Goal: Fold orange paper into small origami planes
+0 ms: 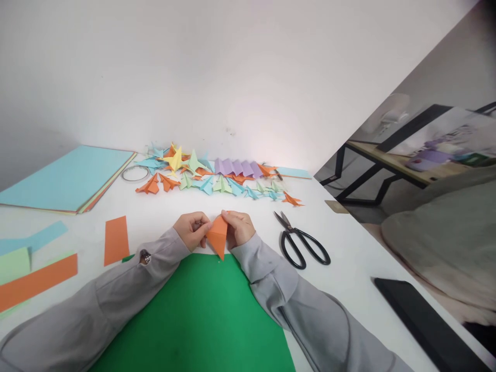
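Near the centre of the frame, the left grip [193, 230] pinches the left edge of a folded orange paper [217, 236], the right grip [241, 228] its upper right; the tip points down, toward the green sheet [201, 310].

L hand [189, 232] & R hand [242, 227] near ea. other, fingers [231, 219] pinched, forearms [129, 292] angled inward
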A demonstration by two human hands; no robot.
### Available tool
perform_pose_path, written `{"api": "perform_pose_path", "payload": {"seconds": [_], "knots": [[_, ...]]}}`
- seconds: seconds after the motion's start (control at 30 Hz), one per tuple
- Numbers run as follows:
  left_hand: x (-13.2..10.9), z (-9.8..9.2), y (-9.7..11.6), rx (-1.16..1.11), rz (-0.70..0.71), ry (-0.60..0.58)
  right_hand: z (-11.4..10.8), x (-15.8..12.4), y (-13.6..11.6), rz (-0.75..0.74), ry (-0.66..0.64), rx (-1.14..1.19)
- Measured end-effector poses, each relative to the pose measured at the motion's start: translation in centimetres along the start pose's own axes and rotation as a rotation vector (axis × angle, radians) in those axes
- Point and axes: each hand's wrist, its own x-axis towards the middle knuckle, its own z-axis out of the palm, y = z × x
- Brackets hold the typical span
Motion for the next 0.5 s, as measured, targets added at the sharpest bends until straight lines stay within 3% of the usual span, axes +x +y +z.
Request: {"api": "perform_pose_path", "payload": {"seconds": [0.23,0.4,0.5], "knots": [[0.1,0.0,-0.1,-0.057,-0.003,0.102,-0.6,0.8,-0.7,0.032,0.035,0.052],[0.3,-0.4,0.3,-0.079,-0.048,0.206,-0.2,0.0,-0.1,-0.01,-0.126,-0.162],[0.4,-0.4,0.6,-0.056,-0.071,0.265,-0.2,-0.4,-0.2,-0.046,-0.118,-0.207]]}}
